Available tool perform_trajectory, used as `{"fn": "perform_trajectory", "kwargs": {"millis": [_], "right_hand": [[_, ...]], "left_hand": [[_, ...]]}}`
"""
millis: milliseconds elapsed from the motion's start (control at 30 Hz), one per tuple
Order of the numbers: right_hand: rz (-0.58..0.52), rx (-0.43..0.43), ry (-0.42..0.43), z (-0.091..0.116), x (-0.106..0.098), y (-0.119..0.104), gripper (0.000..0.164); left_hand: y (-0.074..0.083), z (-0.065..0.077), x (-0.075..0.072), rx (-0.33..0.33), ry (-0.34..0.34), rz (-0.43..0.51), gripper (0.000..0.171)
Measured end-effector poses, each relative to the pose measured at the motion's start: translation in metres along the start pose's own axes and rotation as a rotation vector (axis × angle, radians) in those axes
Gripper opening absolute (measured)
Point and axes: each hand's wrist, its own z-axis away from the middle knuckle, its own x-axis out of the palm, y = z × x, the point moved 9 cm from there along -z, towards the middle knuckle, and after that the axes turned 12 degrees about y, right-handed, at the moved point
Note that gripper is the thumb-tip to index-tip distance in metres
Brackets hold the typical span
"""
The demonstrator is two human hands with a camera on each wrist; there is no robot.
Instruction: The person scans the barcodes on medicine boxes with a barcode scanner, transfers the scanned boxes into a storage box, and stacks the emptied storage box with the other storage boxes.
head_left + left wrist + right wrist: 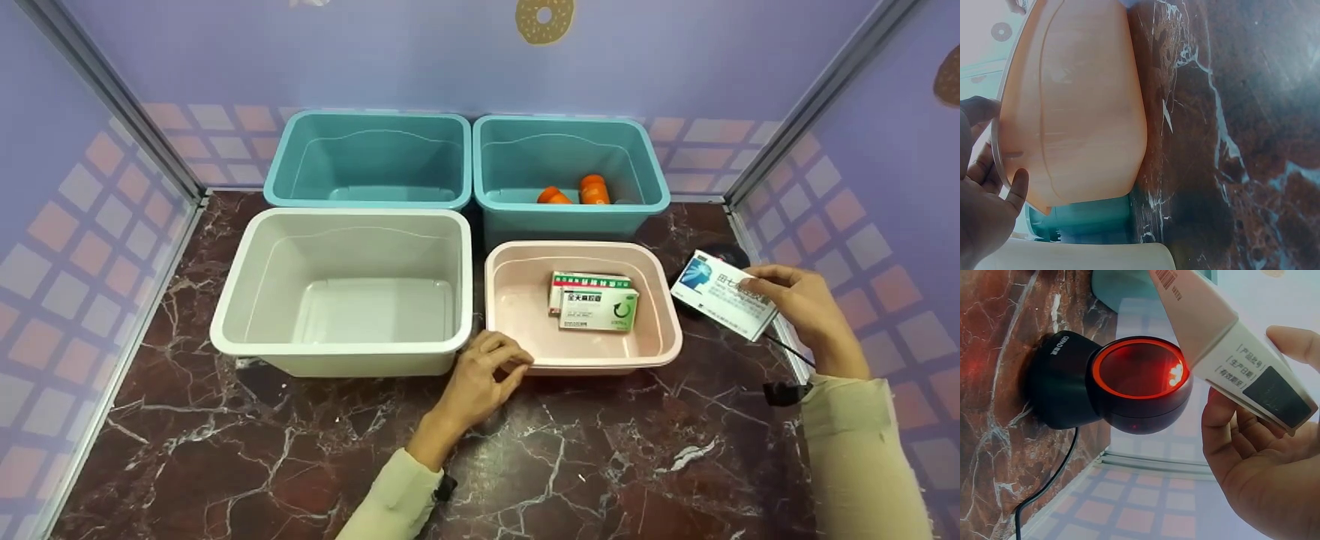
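In the head view my right hand (806, 311) pinches a white and blue medicine box (724, 294) by its right end, holding it above a black barcode scanner (731, 256). The right wrist view shows the box (1241, 363) tilted, its barcode panel near the scanner's red-lit window (1137, 368). My left hand (480, 379) grips the front left corner of the pink bin (585, 360); the left wrist view has its fingers on both sides of the rim. Inside the pink bin lie a green and white medicine box (598, 309) and a red and green one (566, 279), partly overlapped.
A white bin (341, 350) stands left of the pink one. Behind are two blue bins, the left one (367, 204) and the right one (570, 208), which has orange bottles (594, 190) in it. A black cable (1050, 481) runs from the scanner. Walls enclose the marbled table (300, 465).
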Motion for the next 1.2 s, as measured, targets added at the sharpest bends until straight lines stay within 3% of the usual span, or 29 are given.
{"fn": "perform_trajectory", "kwargs": {"millis": [300,533,767,933,1200], "right_hand": [[0.053,0.022,-0.014,0.004,0.008,0.015,0.038],[0.048,0.052,-0.029,0.005,0.019,0.027,0.027],[0.096,0.023,-0.046,0.004,0.029,0.036,0.041],[0.183,-0.019,-0.037,0.002,0.033,0.04,0.041],[0.213,-0.024,-0.055,0.0,0.039,0.044,0.042]], "left_hand": [[-0.001,0.001,0.0,-0.004,0.01,0.01,0.006],[-0.002,0.001,0.0,-0.01,0.0,0.007,0.005],[0.0,0.0,0.0,0.006,0.0,-0.004,0.006],[0.0,-0.001,0.0,0.004,-0.005,-0.016,0.006],[0.0,0.0,0.0,0.0,-0.009,-0.018,0.006]]}}
